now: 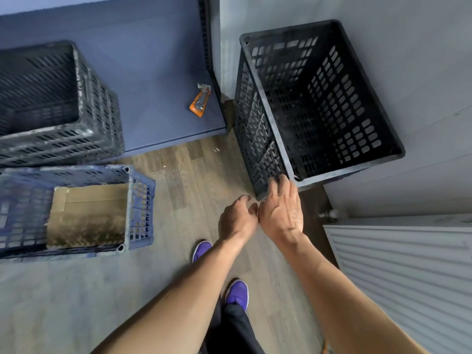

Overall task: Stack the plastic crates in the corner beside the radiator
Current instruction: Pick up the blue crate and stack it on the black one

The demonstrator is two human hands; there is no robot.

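1. Grey walls meet in a corner beside the white radiator [408,272].
2. The black crate [270,103] stands there: empty, stiff perforated plastic, probably light, and best lifted by opposite rims.
3. The grey crate [99,121] and blue crate [141,208] wait well apart, at the left.
4. The right hand [282,213] touches the black crate's near corner with relaxed fingers; the left hand [237,219] is loosely curled and empty.

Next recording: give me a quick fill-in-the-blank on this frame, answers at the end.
The right hand touches the near corner of a crate coloured ___.
The blue crate holds a sheet of ___.
The orange knife lies on the ___.
The left hand holds ___.
Answers: black; cardboard; shelf; nothing.
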